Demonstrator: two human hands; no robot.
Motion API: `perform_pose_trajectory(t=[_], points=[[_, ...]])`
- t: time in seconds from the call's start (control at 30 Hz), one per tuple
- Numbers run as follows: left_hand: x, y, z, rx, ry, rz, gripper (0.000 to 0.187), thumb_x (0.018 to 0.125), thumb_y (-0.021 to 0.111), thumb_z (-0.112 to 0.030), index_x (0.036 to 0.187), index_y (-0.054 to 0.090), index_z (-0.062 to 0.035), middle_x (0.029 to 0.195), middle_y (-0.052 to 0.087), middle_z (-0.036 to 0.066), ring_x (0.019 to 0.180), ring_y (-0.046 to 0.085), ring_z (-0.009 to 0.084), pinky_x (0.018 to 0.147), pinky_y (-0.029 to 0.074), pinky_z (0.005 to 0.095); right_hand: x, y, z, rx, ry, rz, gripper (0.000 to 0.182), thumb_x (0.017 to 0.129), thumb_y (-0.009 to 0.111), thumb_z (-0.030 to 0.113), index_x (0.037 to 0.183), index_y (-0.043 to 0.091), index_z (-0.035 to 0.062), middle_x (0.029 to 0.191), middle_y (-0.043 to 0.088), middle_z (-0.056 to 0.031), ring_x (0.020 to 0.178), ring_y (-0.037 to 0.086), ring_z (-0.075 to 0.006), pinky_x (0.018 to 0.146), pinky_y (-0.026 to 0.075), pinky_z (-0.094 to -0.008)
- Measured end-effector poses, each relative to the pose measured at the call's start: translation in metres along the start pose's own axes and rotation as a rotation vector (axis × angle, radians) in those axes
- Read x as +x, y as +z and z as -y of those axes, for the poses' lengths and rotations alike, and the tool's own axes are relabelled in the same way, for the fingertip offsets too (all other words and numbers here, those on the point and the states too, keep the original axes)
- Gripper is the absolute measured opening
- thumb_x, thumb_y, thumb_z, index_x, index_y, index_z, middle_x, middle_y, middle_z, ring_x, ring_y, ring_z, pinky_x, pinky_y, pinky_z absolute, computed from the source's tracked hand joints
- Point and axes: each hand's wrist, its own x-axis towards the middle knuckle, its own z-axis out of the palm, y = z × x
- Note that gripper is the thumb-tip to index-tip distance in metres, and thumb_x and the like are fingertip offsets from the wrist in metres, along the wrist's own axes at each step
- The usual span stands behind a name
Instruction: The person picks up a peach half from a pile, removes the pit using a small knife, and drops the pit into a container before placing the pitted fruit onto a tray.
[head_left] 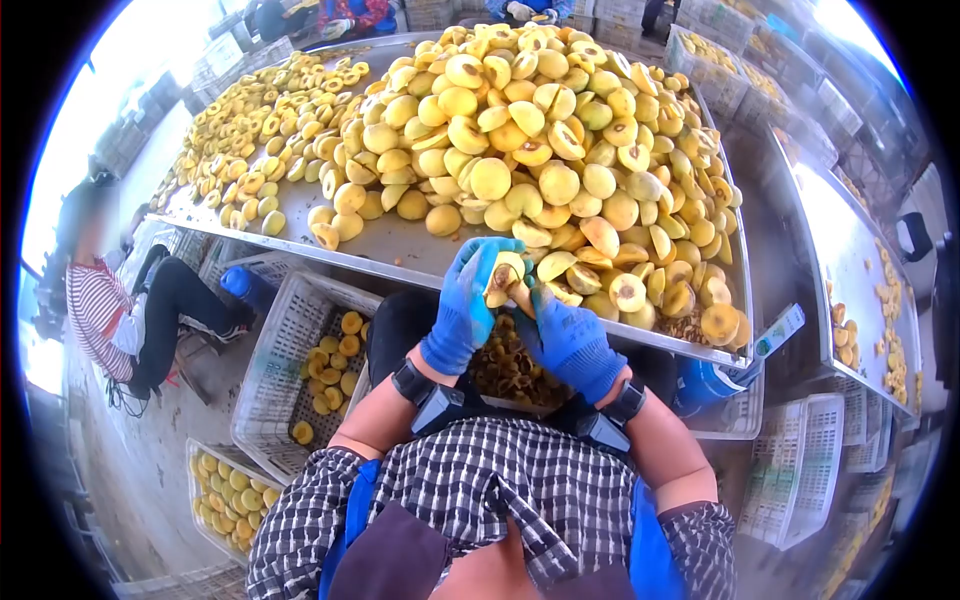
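My left hand (462,305), in a blue glove, is closed around a yellow peach half (501,284) just over the near edge of the metal table. My right hand (572,338), also gloved in blue, is closed and meets the peach half from the right. A narrow brownish piece shows between its fingers and the fruit; I cannot make out what it is. Right beyond both hands rises a big heap of halved peaches (545,150), some with brown hollows showing. Below the hands, a container of brown scraps (510,365) sits between my knees.
The metal table (310,232) holds more peach halves spread at left. A white crate (262,385) with peach halves stands left of me, another crate (195,500) lower left. At right are a blue bucket (700,385), stacked white crates (790,470) and another table (815,235). A person (100,310) sits at left.
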Motion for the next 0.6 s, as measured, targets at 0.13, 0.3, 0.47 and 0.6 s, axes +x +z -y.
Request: perform_pose_trajectory(t=[0.13, 0.3, 0.47, 0.6], points=[[0.003, 0.000, 0.006, -0.087, -0.004, 0.043, 0.028, 0.095, 0.060, -0.006, 0.122, 0.062, 0.0018, 0.111, 0.062, 0.012, 0.104, 0.064, 0.0220, 0.092, 0.052, 0.0322, -0.003, 0.022, -0.014, 0.177, -0.002, -0.034, 0.029, 0.096, 0.063, 0.025, 0.105, 0.051, 0.0006, 0.072, 0.064, -0.0233, 0.067, 0.066, -0.0400, 0.058, 0.051, -0.0488], [0.005, 0.008, 0.000, -0.250, -0.031, -0.070, 0.027, 0.101, 0.055, -0.016, 0.118, 0.064, 0.0026, 0.106, 0.065, 0.011, 0.102, 0.065, 0.0213, 0.091, 0.052, 0.0321, -0.005, 0.024, -0.005, 0.228, 0.084, -0.011, 0.036, 0.097, 0.063, 0.024, 0.122, 0.052, 0.0001, 0.084, 0.064, -0.0237, 0.070, 0.064, -0.0412, 0.060, 0.050, -0.0482], [0.014, -0.012, 0.011, -0.254, -0.054, 0.172, 0.029, 0.101, 0.056, -0.022, 0.111, 0.066, 0.0027, 0.105, 0.069, 0.014, 0.096, 0.069, 0.0238, 0.086, 0.054, 0.0344, -0.008, 0.011, -0.009, 0.967, 0.237, 0.212, 0.041, 0.100, 0.059, 0.021, 0.134, 0.049, 0.0015, 0.085, 0.063, -0.0178, 0.067, 0.063, -0.0325, 0.063, 0.051, -0.0439], [0.008, 0.000, 0.014, -0.251, -0.025, 0.064, 0.031, 0.102, 0.055, -0.026, 0.108, 0.065, 0.0023, 0.104, 0.070, 0.015, 0.093, 0.069, 0.0239, 0.083, 0.055, 0.0351, -0.005, -0.007, -0.003, 1.251, 0.473, 0.447, 0.037, 0.102, 0.058, 0.020, 0.133, 0.051, 0.0009, 0.081, 0.060, -0.0093, 0.067, 0.060, -0.0186, 0.059, 0.050, -0.0339]])
